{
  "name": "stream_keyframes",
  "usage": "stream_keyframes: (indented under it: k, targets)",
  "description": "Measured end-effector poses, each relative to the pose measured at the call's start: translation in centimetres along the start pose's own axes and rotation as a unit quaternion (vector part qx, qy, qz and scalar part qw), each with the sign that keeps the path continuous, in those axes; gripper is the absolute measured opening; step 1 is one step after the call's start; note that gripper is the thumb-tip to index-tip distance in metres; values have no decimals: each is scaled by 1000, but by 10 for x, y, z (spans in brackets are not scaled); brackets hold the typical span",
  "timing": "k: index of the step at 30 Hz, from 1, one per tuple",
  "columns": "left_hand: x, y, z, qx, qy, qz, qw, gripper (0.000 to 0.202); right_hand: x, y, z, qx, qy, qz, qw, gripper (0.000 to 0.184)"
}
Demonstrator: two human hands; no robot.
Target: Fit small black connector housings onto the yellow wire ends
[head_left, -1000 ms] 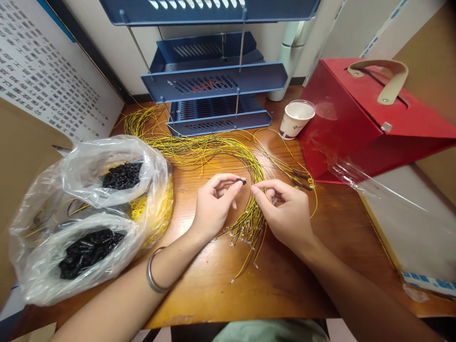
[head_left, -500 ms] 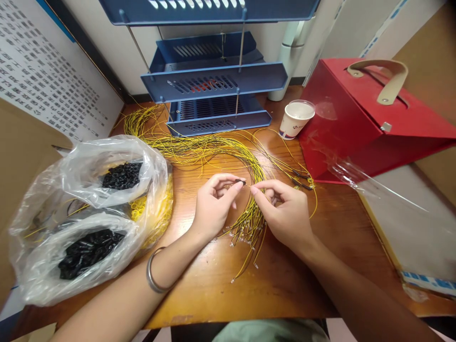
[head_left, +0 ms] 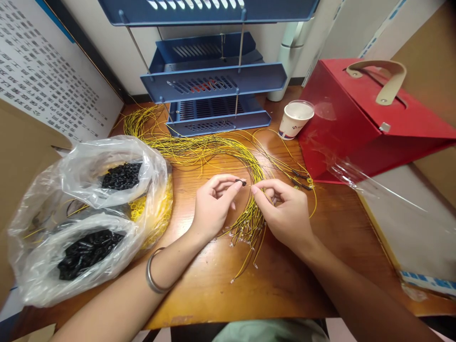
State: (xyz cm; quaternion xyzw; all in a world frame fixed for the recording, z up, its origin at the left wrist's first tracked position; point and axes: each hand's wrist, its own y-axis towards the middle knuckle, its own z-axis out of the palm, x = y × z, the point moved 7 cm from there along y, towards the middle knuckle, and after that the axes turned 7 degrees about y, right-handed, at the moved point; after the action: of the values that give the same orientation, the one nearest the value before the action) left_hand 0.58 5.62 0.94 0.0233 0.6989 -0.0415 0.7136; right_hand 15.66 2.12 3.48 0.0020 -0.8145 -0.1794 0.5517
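Observation:
My left hand [head_left: 215, 202] pinches a small black part [head_left: 242, 182] between thumb and forefinger. Close to its right, my right hand [head_left: 283, 206] is closed in a pinch on a thin wire, whose tip [head_left: 250, 186] points at the black part. A narrow gap seems to lie between tip and part. Under and between both hands runs a bundle of yellow and black wires [head_left: 213, 145], with small clear ends [head_left: 249, 230] fanned out on the wooden table [head_left: 199, 285]. The fingers hide most of the held wire.
At left, a clear plastic bag [head_left: 32, 280] holds black rings [head_left: 121, 175], black sleeves [head_left: 89, 251] and yellow rings [head_left: 160, 213]. Blue tray shelves [head_left: 217, 123] stand at the back. A paper cup [head_left: 294, 121], a red box [head_left: 342, 123] and wires with black pieces [head_left: 301, 180] are at right.
The black part in my left hand shows slightly more beyond the fingertips. Otherwise both hands hold nearly the same place.

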Motion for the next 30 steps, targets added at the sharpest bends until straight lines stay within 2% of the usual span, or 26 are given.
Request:
stream_keyframes:
  k: [30]
  targets:
    - [-1, -1, 0, -4, 7, 0, 1000, 17, 1, -1, -1, 1, -3, 4, 1000, 11]
